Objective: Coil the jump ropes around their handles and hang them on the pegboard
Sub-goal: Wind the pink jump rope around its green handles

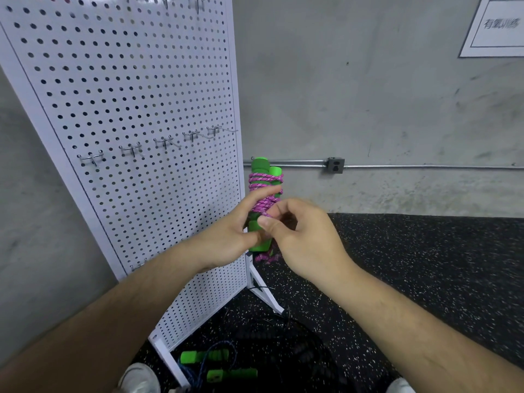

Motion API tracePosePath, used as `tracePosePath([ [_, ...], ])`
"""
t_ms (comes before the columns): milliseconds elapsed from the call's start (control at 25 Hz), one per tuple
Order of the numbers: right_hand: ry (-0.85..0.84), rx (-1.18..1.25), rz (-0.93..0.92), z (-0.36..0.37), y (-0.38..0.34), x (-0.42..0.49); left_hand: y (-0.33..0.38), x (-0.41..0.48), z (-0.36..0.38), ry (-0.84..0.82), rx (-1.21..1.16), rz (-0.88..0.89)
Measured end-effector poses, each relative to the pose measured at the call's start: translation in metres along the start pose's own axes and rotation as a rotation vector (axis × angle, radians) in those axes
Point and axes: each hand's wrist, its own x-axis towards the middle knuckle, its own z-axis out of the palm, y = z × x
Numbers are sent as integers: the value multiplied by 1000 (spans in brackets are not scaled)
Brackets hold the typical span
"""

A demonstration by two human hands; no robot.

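- The left hand (226, 234) grips a pair of green handles (262, 168), held side by side and upright. Its fingers curl round their lower half, and one finger lies across the windings.
- A pink rope (265, 191) is wound in several turns around the two handles, from just below their tops down into the left hand's grasp. A short bunch of it hangs loose beneath the handles.
- The right hand (306, 239) has its fingers curled. Its thumb and forefinger pinch the pink rope right against the handles, touching the left hand.
- The bundle is held in the air just beside the right edge of the white pegboard (127, 95), which stands on angled feet.
- A row of metal hooks (130, 150) crosses the pegboard at mid-height (all bare), and more show at its top edge.
- On the black speckled floor (425, 279) by the pegboard's foot lies a second jump rope (218, 364), with green handles and a blue cord left uncoiled.
- Behind, a grey wall (368, 95) carries a thin conduit with an outlet box (335, 165) and a paper sign (496, 26) at the upper right.
- The toes of two pale shoes (139, 377) show at the bottom edge.
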Motion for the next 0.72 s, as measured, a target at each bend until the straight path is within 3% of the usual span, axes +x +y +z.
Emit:
tracePosePath([
  [200, -22, 48, 14, 4, 4, -2, -5, 4, 0, 19, 150, 3],
  [440, 63, 252, 146, 18, 20, 1, -11, 6, 13, 240, 242, 4],
  [560, 60, 208, 103, 21, 23, -1, -14, 4, 14, 227, 331, 24],
  [720, 64, 120, 25, 15, 29, 2, -14, -1, 6, 227, 88, 55],
])
